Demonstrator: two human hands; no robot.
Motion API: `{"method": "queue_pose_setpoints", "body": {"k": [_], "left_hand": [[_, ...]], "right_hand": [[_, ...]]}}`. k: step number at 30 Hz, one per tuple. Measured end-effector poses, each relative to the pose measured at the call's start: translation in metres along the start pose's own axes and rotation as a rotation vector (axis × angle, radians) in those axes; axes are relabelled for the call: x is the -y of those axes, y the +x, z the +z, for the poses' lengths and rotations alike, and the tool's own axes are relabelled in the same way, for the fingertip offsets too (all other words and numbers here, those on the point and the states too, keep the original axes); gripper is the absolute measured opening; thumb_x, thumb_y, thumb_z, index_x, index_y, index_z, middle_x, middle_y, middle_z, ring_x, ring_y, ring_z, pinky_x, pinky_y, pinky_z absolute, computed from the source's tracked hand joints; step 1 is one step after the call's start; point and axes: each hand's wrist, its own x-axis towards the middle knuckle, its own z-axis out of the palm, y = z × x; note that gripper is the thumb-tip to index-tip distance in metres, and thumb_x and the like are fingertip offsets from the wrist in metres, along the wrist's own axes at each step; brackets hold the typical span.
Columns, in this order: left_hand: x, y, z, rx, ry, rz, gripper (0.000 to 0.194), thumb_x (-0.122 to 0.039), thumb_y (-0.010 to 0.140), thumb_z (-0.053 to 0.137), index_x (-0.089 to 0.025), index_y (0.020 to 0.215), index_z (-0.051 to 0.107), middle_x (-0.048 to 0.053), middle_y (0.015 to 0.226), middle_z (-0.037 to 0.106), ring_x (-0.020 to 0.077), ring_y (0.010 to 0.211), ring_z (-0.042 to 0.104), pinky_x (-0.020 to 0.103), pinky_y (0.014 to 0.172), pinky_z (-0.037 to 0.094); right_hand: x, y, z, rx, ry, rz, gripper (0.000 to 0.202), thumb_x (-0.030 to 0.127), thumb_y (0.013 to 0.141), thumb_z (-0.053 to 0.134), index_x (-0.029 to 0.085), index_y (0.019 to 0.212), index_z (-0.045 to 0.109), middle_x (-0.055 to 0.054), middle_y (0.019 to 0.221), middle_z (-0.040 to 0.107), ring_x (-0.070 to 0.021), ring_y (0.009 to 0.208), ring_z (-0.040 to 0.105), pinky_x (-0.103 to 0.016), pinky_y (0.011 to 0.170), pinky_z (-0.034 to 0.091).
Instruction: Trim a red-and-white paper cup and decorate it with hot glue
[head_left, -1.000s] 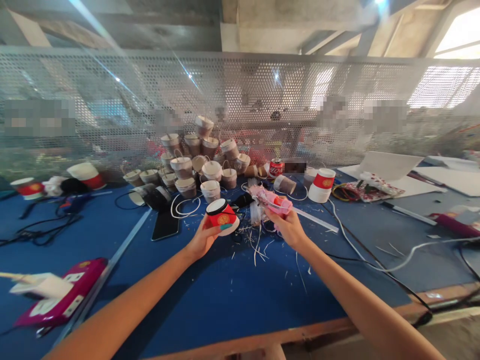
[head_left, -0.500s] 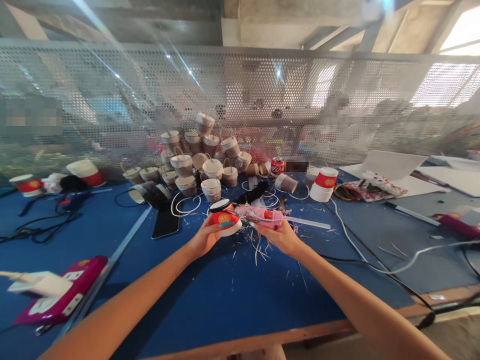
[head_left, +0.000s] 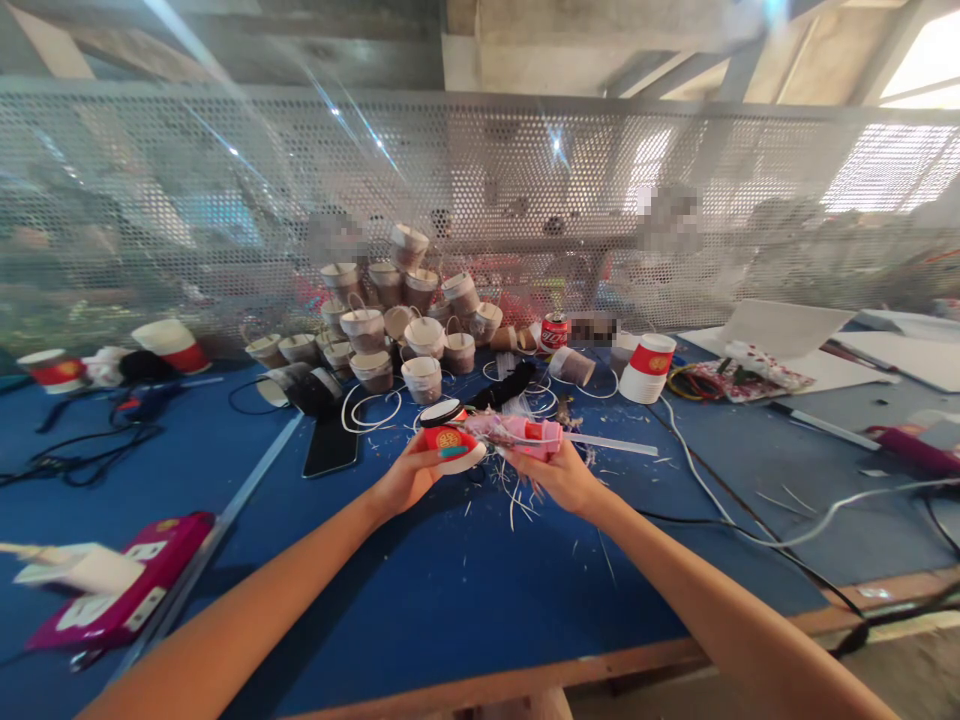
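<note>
My left hand [head_left: 409, 475] is closed around a red and white paper cup [head_left: 448, 440], tilted, with a black band near its upper end. In my right hand [head_left: 562, 478] is a pink glue gun [head_left: 525, 432], its nozzle end pointing left at the cup. A clear glue stick [head_left: 615, 444] sticks out of the gun's back toward the right. The nozzle tip is beside the cup's black band; whether it touches cannot be made out. Thin white scraps [head_left: 514, 500] lie on the blue table [head_left: 450, 620] below my hands.
Several small bucket-like cups [head_left: 364, 330] are piled at the back against a perforated metal screen [head_left: 480, 170]. A phone [head_left: 330, 445] lies left of centre, a purple power strip [head_left: 142, 580] at the near left. A red and white cup stack [head_left: 647, 368] and a white cable [head_left: 697, 465] are on the right.
Both hands stay almost in place. The glue gun has shifted very slightly to the left, and the cup is still held at the same spot.
</note>
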Motion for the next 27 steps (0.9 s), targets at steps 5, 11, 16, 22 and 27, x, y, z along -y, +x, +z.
{"method": "queue_pose_setpoints", "body": {"k": [5,11,16,22,27], "left_hand": [[-0.001,0.0,-0.001,-0.007,-0.017,-0.003,0.041,-0.027,0.063,0.072,-0.025,0.103,0.066,0.005,0.102,0.071,0.0316,0.106,0.061,0.053,0.101,0.037],[-0.001,0.0,0.0,0.013,0.01,0.025,0.043,-0.03,0.065,0.071,-0.025,0.107,0.065,0.007,0.105,0.07,0.0344,0.109,0.059,0.055,0.099,0.038],[0.001,0.001,-0.006,0.046,-0.034,0.001,0.048,-0.029,0.063,0.071,-0.024,0.11,0.063,0.007,0.107,0.07,0.0329,0.106,0.061,0.053,0.101,0.037],[0.005,0.001,-0.014,0.047,-0.06,-0.045,0.049,-0.025,0.062,0.07,-0.021,0.11,0.064,0.009,0.111,0.069,0.0344,0.108,0.06,0.055,0.102,0.034],[0.007,0.0,-0.018,-0.008,-0.061,-0.064,0.046,-0.022,0.06,0.07,-0.02,0.105,0.066,0.009,0.107,0.071,0.0346,0.105,0.062,0.055,0.1,0.035]], "right_hand": [[-0.001,0.001,-0.001,-0.002,0.026,-0.02,0.028,0.047,0.077,0.06,0.019,0.072,0.055,0.007,0.047,0.039,-0.0067,0.041,0.034,-0.022,0.039,0.028],[-0.004,0.003,-0.003,-0.044,0.06,-0.011,0.03,0.048,0.074,0.063,0.02,0.071,0.055,0.007,0.048,0.038,-0.0067,0.041,0.033,-0.022,0.038,0.031],[-0.007,0.005,-0.005,-0.061,0.032,0.012,0.026,0.046,0.076,0.063,0.021,0.078,0.06,0.007,0.046,0.039,-0.0075,0.038,0.035,-0.022,0.036,0.032],[-0.01,0.007,-0.007,-0.068,0.018,0.039,0.032,0.047,0.076,0.062,0.02,0.092,0.062,0.008,0.046,0.041,-0.0076,0.035,0.036,-0.023,0.033,0.035],[-0.011,0.009,-0.007,-0.092,-0.147,0.014,0.03,0.047,0.08,0.055,0.019,0.09,0.061,0.006,0.049,0.044,-0.0101,0.041,0.042,-0.024,0.04,0.039]]}}
